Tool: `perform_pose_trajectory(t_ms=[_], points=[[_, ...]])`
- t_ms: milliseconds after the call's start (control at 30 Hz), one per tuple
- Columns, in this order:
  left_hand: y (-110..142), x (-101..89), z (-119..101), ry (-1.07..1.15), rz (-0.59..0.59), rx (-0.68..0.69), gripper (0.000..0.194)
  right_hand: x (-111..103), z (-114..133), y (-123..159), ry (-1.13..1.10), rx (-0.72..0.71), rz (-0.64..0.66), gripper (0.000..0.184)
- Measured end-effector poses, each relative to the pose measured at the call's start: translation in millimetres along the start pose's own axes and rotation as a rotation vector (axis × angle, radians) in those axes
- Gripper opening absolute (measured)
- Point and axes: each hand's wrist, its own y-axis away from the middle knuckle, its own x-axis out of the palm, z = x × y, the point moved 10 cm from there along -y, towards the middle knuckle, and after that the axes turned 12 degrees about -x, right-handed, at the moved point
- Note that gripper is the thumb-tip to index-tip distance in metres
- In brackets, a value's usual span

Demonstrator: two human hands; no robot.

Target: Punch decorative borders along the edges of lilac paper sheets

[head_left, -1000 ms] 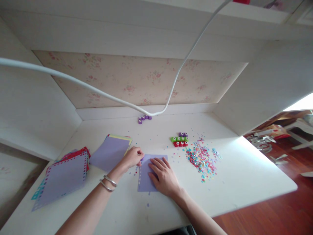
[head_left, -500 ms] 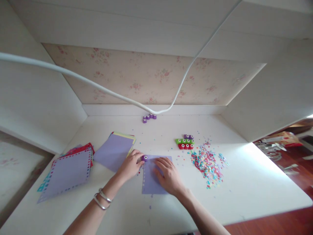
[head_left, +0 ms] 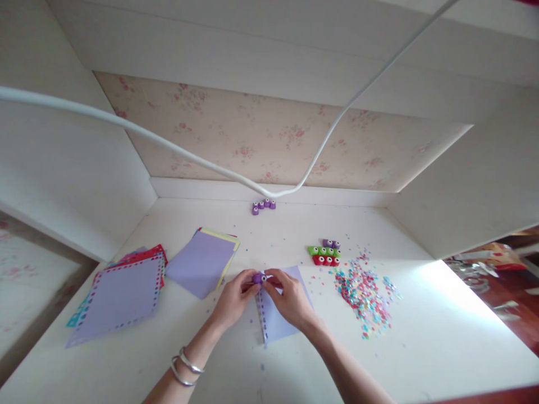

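Note:
A small purple craft punch (head_left: 258, 278) is held between the thumb and fingers of my left hand (head_left: 234, 295), at the upper left corner of a light purple sheet of paper (head_left: 278, 322). A row of punched holes runs down the sheet's left edge, which is tilted up off the table. My right hand (head_left: 291, 298) pinches the sheet's top edge right beside the punch; its fingertips come close to or touch the punch. Just where the paper meets the punch's slot is hidden by my fingers.
Left lies a stack of hole-bordered sheets (head_left: 122, 294), beside a pile of plain paper (head_left: 200, 262). Purple punches (head_left: 261, 205) stand at the back; purple, green and red ones (head_left: 326, 252) stand in rows at right. Confetti (head_left: 364, 297) is heaped beyond them. A white cable (head_left: 202, 163) hangs in front.
My right hand has gone from lying flat on the sheet to pinching its top edge by the punch. The sheet's left side has lifted and turned. The view has shifted slightly.

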Motion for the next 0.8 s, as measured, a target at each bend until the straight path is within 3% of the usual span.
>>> perform_pose_trajectory(t_ms=[167, 500, 800], points=[[-2, 1.6, 9, 0.102, -0.005, -0.015, 0.035, 0, 13, 0, -0.001, -0.076, -0.029, 0.016], [-4, 0.1, 18, 0.140, -0.020, -0.058, 0.038, 1, 11, 4, 0.098, -0.146, -0.063, 0.023], [-5, 1.8, 16, 0.096, -0.029, -0.083, 0.032, 4, 10, 1, 0.201, -0.104, 0.027, 0.020]])
